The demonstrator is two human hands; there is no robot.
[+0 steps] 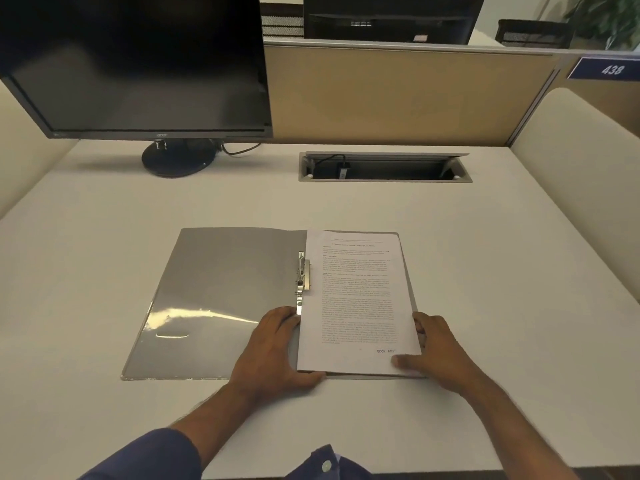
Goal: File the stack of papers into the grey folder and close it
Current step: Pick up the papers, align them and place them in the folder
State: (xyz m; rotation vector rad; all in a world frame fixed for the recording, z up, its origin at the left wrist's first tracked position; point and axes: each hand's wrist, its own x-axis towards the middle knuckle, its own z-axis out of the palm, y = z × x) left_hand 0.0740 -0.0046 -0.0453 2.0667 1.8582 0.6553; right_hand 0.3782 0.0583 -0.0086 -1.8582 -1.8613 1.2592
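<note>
Big white tabletop [485, 254], cubicle style, with an Acer monitor [138, 64] parked at the back left corner, screen dark, and an open cable tray [384, 167] sunk in along the back edge. Grey folder [221, 292] spread flat near the front edge, roughly centred, front cover flopped out to the left with its clear inner pocket catching glare. Stack of papers [356, 299] already sitting on the right-hand half, printed side up, left margin tucked right against the metal clip [301, 275] at the spine, so probably mid-alignment before clamping. Looks slightly skewed against the folder's back board, which would explain the squaring-up grip. Right hand [440, 355] at the stack's lower right corner, thumb lying flat on the top sheet, fingers curled down along the right edge, pinning and nudging it. Left hand [277, 351] at the lower left corner, fingers together and bent against the stack's left edge just below the clip, thumb along the bottom edge. Clip lever appears raised, hard to be sure. Cover not yet closed.
</note>
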